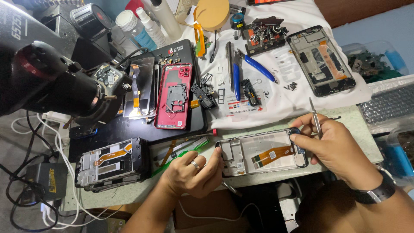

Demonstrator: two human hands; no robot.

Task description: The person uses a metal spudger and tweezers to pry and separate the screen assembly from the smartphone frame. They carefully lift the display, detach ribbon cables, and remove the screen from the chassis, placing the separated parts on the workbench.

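Opened phone frame pinned at both ends
Left hand (pixel 189 172) grips the grey opened phone frame with orange ribbon cable (pixel 261 153) steady; right hand (pixel 334 144) presses its far end, pinching slim metal tweezers (pixel 315 118).

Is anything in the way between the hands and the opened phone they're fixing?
No. Both hands already touch the opened phone frame: the left hand grips its left end, and the right hand presses a finger on its right end while holding metal tweezers. Nothing visible lies between them and the frame.

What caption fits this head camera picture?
Left hand steadies an opened phone frame; right hand holds tweezers.
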